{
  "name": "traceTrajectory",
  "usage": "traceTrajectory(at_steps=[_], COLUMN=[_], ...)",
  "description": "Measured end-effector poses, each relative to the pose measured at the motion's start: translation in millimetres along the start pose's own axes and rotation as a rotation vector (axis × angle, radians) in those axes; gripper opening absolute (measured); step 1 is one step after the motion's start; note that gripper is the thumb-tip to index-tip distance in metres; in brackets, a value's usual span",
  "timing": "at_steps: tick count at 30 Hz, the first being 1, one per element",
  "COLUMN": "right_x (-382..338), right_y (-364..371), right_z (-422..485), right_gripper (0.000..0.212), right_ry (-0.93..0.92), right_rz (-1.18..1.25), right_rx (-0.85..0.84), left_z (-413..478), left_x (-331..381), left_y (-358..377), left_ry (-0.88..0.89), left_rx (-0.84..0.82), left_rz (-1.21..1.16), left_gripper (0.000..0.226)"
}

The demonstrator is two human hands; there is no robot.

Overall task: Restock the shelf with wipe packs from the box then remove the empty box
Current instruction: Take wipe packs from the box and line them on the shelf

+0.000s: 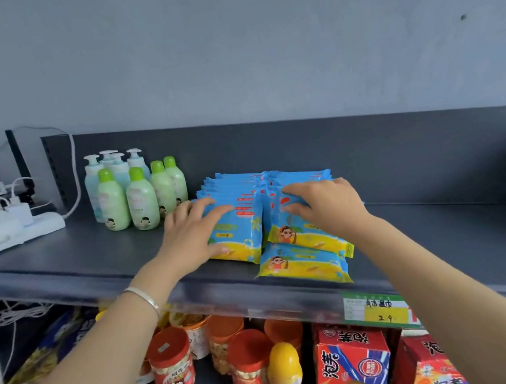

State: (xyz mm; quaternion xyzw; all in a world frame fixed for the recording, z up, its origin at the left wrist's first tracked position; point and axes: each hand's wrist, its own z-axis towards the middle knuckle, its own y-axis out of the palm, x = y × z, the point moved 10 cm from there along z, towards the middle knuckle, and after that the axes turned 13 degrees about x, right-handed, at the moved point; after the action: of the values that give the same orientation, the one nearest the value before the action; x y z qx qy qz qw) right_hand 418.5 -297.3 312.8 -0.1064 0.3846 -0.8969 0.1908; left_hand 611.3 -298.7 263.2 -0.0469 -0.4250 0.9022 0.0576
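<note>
The grey shelf [87, 253] carries the wipe packs [242, 237] in 2 upright rows beside the lotion bottles [135, 194], with 2 loose packs [304, 263] slumped at the front. Stocking looks nearly done. The left hand [191, 232] presses spread and flat on the left row, and the right hand [327, 206] curls its fingers over the right row's front pack. Next, I reckon, the loose packs need standing up. The box is out of sight.

Pale blue-grey wall [250, 24], one dark speck [463, 17] — dark grey back panel [353, 138] below
</note>
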Motion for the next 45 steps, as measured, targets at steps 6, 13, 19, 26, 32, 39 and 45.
traceTrajectory(at_steps=[6,13,19,26,32,39,45], right_x=[10.4,43.5,76.5,94.3,95.2,98.4,97.3], right_y=[-3.8,-23.6,-42.8,-50.0,-56.4,-46.7,-40.0], right_z=[-0.7,-13.4,-33.5,-53.3,-57.6,-68.0,-69.9], right_gripper=[0.037,0.042,0.040,0.039,0.038,0.035,0.044], right_ry=[0.083,0.273,0.383,0.393,0.329,0.221,0.170], right_rz=[-0.013,0.094,0.068,0.055,0.012,-0.154,-0.186], right_rx=[0.030,0.122,0.140,0.125,0.140,0.050,-0.136], left_z=[3.0,16.4,7.6,4.5,1.0,3.9,13.1], left_x=[-0.8,65.5,145.1,166.0,162.6,156.8,157.1], left_y=[-1.1,-21.4,8.8,32.0,38.7,33.9,20.0], left_ry=[-0.026,0.206,0.385,0.391,0.328,0.293,0.270], left_rx=[-0.019,0.019,-0.393,-0.645,-0.700,-0.602,-0.439], left_rz=[-0.076,-0.237,-0.298,-0.206,-0.193,-0.118,-0.205], left_gripper=[0.078,0.055,0.060,0.060,0.066,0.065,0.067])
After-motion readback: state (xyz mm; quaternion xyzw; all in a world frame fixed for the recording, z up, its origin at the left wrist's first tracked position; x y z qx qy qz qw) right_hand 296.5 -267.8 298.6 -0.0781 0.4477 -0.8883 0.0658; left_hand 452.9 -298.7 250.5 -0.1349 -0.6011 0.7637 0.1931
